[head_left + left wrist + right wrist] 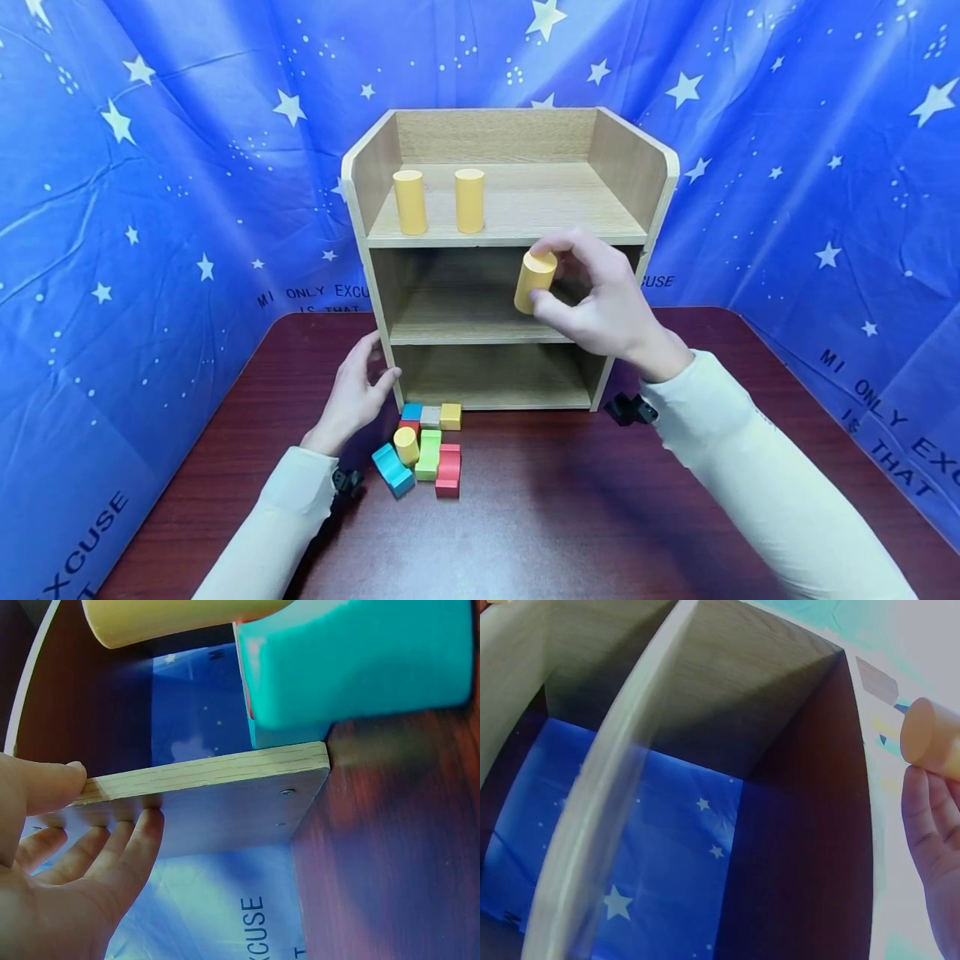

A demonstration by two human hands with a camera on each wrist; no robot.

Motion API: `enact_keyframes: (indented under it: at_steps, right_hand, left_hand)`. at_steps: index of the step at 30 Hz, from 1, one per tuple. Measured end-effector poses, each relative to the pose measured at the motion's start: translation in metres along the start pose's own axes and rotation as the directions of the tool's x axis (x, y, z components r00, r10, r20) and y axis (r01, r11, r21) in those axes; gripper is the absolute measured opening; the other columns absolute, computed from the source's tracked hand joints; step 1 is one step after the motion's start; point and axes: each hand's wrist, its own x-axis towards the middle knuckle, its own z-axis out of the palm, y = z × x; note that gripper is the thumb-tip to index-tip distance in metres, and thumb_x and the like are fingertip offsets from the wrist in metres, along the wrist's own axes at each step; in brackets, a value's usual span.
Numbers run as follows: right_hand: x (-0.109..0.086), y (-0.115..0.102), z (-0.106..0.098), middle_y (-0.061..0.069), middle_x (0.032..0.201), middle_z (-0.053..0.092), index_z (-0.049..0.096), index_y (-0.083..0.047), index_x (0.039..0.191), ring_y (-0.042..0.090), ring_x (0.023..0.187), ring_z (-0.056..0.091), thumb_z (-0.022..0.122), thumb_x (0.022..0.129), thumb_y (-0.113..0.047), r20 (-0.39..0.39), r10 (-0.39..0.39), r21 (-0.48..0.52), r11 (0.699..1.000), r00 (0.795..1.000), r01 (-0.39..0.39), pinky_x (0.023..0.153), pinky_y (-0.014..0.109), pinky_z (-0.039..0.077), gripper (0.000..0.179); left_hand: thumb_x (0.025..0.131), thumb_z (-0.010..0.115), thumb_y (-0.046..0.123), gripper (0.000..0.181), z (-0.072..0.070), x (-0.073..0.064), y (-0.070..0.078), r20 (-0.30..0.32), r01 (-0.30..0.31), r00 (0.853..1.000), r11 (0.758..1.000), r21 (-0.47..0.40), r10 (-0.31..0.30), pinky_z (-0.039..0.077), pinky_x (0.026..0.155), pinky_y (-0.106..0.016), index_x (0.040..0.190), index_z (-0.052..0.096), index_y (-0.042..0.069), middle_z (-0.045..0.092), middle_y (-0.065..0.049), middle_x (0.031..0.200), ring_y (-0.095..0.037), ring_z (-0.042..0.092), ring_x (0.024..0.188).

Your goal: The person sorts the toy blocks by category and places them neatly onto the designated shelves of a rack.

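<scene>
My right hand (603, 300) pinches a yellow cylinder block (534, 283) between thumb and fingers, slightly tilted, in front of the middle level of a wooden shelf unit (510, 337). In the right wrist view the cylinder block (930, 739) shows at the right edge. My left hand (352, 396) holds the shelf's left side panel low down; in the left wrist view the thumb lies at its front edge and the fingers on its outer face. On the top level two more yellow cylinder blocks (410, 202) stand upright, apart from each other, on the left half.
On the dark red table (525, 517), before the shelf's lower left corner, several coloured blocks sit close together: a teal block (393, 471), a green block (428, 456), a red block (448, 472) and a yellow cylinder (407, 447) among them. A blue star-printed curtain (187, 192) hangs around.
</scene>
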Motion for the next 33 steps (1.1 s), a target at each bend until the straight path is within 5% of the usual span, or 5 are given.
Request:
enact_keyframes:
  at_steps: [7,14,22,27,33]
  right_hand:
    - [0.014,0.003,-0.007,0.009,0.088,0.06,0.055,0.006,0.107,0.017,0.071,0.056,0.065,0.074,0.005,-0.004,0.018,-0.015,1.0,1.0,-0.018,0.063,0.023,0.048,0.035]
    - [0.033,0.01,-0.012,0.008,0.092,0.06,0.056,0.007,0.106,0.016,0.074,0.06,0.064,0.074,0.008,-0.032,0.016,-0.028,0.999,0.999,-0.017,0.068,0.026,0.054,0.033]
    - [0.048,0.006,-0.012,0.007,0.09,0.061,0.058,0.005,0.107,0.017,0.07,0.061,0.063,0.075,0.007,-0.069,0.161,-0.055,0.985,0.984,-0.165,0.063,0.023,0.054,0.033]
    - [0.057,-0.003,-0.012,0.009,0.087,0.06,0.057,0.009,0.105,0.017,0.07,0.06,0.061,0.075,0.007,-0.074,0.176,-0.097,0.978,0.982,-0.182,0.067,0.022,0.052,0.03]
    - [0.06,0.018,-0.015,0.004,0.089,0.06,0.059,0.002,0.108,0.014,0.074,0.06,0.064,0.075,0.004,-0.069,0.218,-0.11,0.968,0.973,-0.225,0.066,0.022,0.052,0.033]
  left_hand:
    - [0.086,0.067,-0.001,0.06,-0.002,-0.001,0.0,0.0,-0.008,1.0,1.0,-0.014,0.008,0.054,0.08,-0.046,0.14,0.041,0.006,0.055,-0.02,0.121,-0.03,0.06,0.104]
    - [0.086,0.067,-0.001,0.06,-0.002,0.0,0.0,0.0,-0.008,1.0,1.0,-0.021,0.008,0.055,0.08,-0.045,0.14,0.041,0.006,0.056,-0.015,0.12,-0.029,0.06,0.105]
    - [0.087,0.067,0.001,0.061,-0.001,0.0,-0.001,0.003,-0.011,1.0,1.0,-0.008,0.011,0.054,0.081,-0.045,0.141,0.041,0.007,0.055,-0.014,0.124,-0.028,0.06,0.106]
    - [0.087,0.067,0.001,0.061,-0.001,0.0,-0.001,0.003,-0.011,1.0,1.0,-0.006,0.011,0.054,0.079,-0.045,0.141,0.041,0.007,0.054,-0.014,0.124,-0.028,0.06,0.106]
    - [0.086,0.067,-0.001,0.061,0.0,0.0,-0.001,0.002,-0.018,1.0,1.0,-0.018,0.018,0.055,0.079,-0.045,0.141,0.041,0.006,0.055,-0.014,0.123,-0.029,0.06,0.105]
